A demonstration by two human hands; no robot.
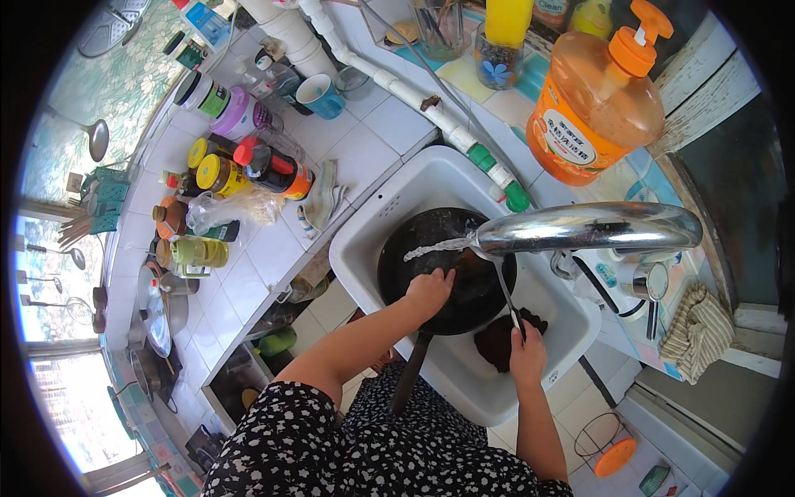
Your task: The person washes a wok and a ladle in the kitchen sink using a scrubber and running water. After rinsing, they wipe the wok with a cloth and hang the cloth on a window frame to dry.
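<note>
My L hand (431, 291) is directly above the black pan (476, 294), fingers down; can't tell if gripping. R hand (527, 356) grips utensil (506, 286). Water (435, 248) runs just ahead of L hand. Est. status: wash underway; pan removal o/s.

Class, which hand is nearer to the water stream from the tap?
Left. The left hand is over the black pan, just below the water stream in the picture; the right hand is farther off, to the lower right, gripping a utensil.
</note>
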